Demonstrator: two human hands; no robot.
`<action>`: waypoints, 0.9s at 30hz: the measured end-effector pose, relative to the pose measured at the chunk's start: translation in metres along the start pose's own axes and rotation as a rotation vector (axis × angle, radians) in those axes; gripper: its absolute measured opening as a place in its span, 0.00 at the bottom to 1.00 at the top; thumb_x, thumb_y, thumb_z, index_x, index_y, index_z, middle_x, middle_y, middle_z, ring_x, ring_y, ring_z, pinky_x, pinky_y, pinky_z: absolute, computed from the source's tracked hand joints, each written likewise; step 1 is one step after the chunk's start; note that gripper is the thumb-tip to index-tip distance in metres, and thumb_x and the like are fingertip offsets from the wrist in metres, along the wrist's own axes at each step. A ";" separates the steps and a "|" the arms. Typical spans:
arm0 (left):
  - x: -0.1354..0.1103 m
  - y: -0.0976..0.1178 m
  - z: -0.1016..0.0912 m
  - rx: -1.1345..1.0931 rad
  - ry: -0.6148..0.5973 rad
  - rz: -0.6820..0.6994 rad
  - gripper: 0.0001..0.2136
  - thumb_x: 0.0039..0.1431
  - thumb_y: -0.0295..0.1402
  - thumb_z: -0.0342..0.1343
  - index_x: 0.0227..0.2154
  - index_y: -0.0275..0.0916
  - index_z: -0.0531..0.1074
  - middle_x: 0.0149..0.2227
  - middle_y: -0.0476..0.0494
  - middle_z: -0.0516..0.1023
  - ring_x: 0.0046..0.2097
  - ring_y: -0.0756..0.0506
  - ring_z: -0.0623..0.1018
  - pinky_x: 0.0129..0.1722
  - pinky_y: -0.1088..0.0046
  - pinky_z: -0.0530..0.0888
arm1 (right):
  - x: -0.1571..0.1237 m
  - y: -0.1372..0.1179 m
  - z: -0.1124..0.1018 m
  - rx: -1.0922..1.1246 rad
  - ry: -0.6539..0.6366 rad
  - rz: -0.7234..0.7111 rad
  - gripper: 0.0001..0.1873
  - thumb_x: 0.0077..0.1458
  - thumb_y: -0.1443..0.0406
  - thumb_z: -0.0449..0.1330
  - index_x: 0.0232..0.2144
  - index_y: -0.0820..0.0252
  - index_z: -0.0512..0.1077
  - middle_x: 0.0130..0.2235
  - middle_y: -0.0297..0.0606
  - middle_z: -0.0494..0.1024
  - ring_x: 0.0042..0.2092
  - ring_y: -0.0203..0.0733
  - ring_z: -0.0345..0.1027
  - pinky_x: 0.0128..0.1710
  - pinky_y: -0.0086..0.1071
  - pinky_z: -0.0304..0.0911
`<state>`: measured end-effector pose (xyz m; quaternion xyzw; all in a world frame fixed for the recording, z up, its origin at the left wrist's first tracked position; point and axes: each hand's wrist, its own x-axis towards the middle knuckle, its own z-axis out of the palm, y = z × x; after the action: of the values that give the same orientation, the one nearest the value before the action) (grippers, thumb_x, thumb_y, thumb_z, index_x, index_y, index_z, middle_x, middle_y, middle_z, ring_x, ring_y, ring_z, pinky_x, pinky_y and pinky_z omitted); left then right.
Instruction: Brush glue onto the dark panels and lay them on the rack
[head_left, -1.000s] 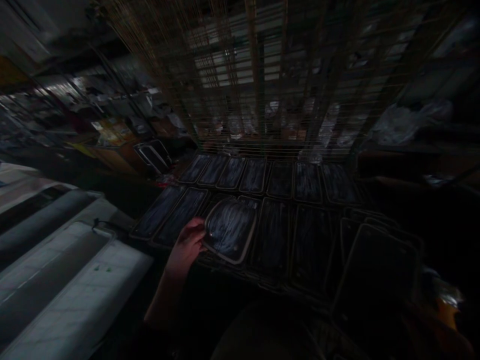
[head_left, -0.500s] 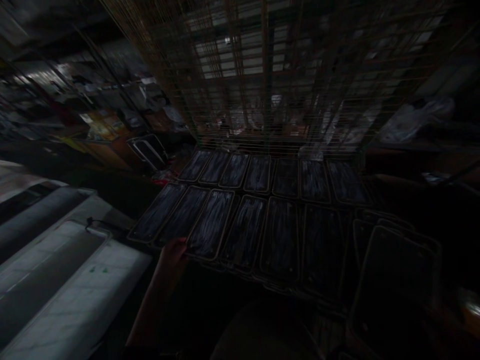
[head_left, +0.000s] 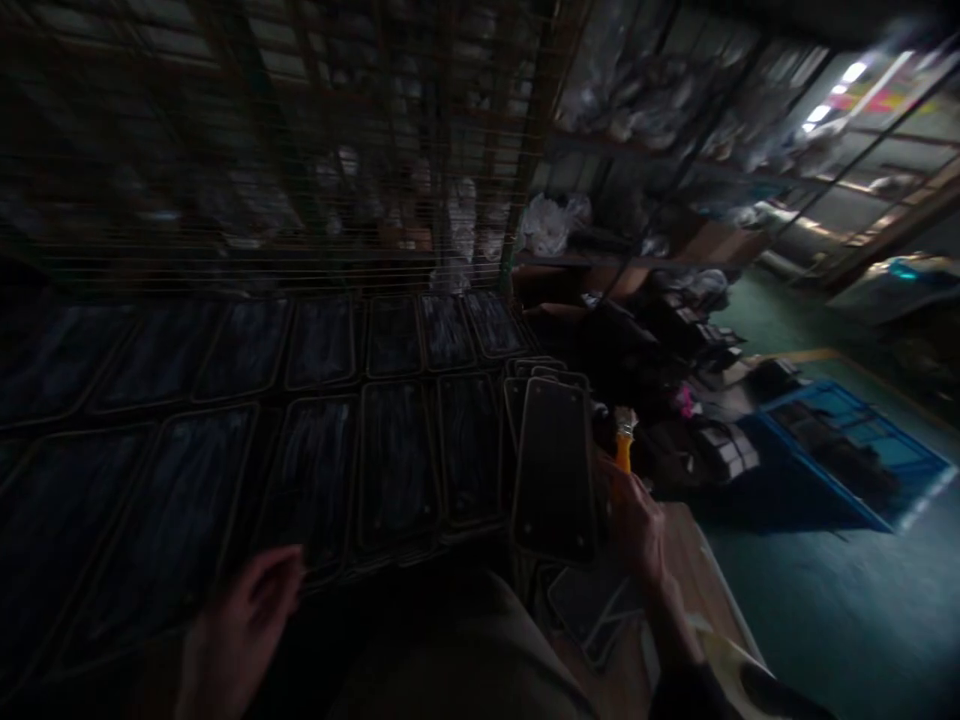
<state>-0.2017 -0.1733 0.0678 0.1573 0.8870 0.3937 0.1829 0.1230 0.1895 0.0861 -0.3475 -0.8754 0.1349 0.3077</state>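
My right hand (head_left: 637, 525) grips a paintbrush (head_left: 624, 445) with an orange handle, its pale bristles pointing up. This hand is beside the right edge of a plain dark panel (head_left: 555, 470), which lies on top of a small stack; whether the fingers touch it I cannot tell. My left hand (head_left: 251, 605) hangs in front of the near row, loosely curled with a gap between thumb and fingers, and nothing shows in it. Close to it is a dark rounded panel (head_left: 307, 480) with streaks on its surface. Several similar streaked panels (head_left: 397, 460) lie in two rows.
Behind the rows stands a wire rack (head_left: 420, 150). Cardboard boxes (head_left: 570, 285) and plastic bags (head_left: 551, 222) fill shelves beyond. A blue crate (head_left: 847, 450) with dark items stands on the green floor at right. A wooden board (head_left: 694, 550) lies near my right arm.
The view has swung to the right, bringing the brush in my right hand and the blue crate into sight. My left hand has come away from the panel edge it was touching.
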 end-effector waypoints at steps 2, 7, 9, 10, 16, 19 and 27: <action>-0.018 0.050 0.053 -0.206 -0.325 0.012 0.14 0.53 0.47 0.57 0.36 0.43 0.73 0.26 0.46 0.80 0.26 0.43 0.79 0.22 0.74 0.72 | 0.003 -0.004 -0.014 0.059 0.001 -0.039 0.18 0.64 0.66 0.48 0.54 0.57 0.68 0.53 0.44 0.72 0.54 0.48 0.67 0.51 0.42 0.67; -0.050 0.127 0.154 -0.439 -0.792 0.018 0.16 0.53 0.49 0.58 0.32 0.41 0.70 0.23 0.48 0.77 0.17 0.49 0.73 0.12 0.79 0.61 | 0.019 -0.012 -0.042 0.159 -0.076 -0.035 0.17 0.66 0.64 0.49 0.54 0.56 0.69 0.48 0.43 0.72 0.45 0.43 0.72 0.40 0.33 0.70; -0.053 0.136 0.173 -0.479 -0.851 -0.016 0.18 0.54 0.52 0.57 0.32 0.40 0.68 0.23 0.47 0.77 0.17 0.49 0.74 0.12 0.81 0.62 | 0.028 -0.011 -0.045 0.160 -0.084 -0.031 0.16 0.66 0.62 0.49 0.53 0.56 0.70 0.47 0.42 0.73 0.44 0.43 0.72 0.39 0.32 0.70; -0.054 0.139 0.179 -0.493 -0.865 -0.034 0.20 0.53 0.53 0.56 0.31 0.39 0.66 0.22 0.47 0.77 0.17 0.49 0.75 0.12 0.81 0.62 | 0.033 -0.010 -0.045 0.161 -0.079 -0.030 0.16 0.67 0.62 0.49 0.52 0.56 0.70 0.46 0.42 0.73 0.44 0.43 0.72 0.39 0.32 0.70; -0.064 0.154 0.194 -0.612 -0.805 -0.206 0.23 0.46 0.55 0.61 0.27 0.40 0.63 0.19 0.47 0.77 0.17 0.47 0.76 0.14 0.79 0.66 | 0.067 0.003 -0.038 0.117 -0.100 -0.055 0.15 0.67 0.61 0.49 0.50 0.57 0.71 0.46 0.41 0.75 0.45 0.44 0.73 0.44 0.33 0.69; -0.073 0.159 0.196 -0.643 -0.760 -0.227 0.21 0.49 0.53 0.60 0.30 0.39 0.65 0.20 0.48 0.77 0.19 0.47 0.76 0.15 0.77 0.67 | 0.086 0.013 -0.033 0.066 -0.097 -0.078 0.15 0.67 0.62 0.50 0.50 0.56 0.71 0.46 0.40 0.75 0.43 0.43 0.73 0.43 0.33 0.69; -0.083 0.156 0.200 -0.732 -0.616 -0.317 0.23 0.47 0.50 0.63 0.38 0.38 0.68 0.24 0.50 0.77 0.23 0.47 0.77 0.22 0.75 0.71 | 0.076 0.014 -0.034 0.020 -0.235 -0.143 0.15 0.68 0.61 0.48 0.48 0.59 0.70 0.42 0.41 0.76 0.39 0.42 0.72 0.36 0.31 0.67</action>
<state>-0.0178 0.0199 0.0775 0.0553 0.6086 0.5815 0.5370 0.1083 0.2528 0.1397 -0.2628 -0.9267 0.1609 0.2152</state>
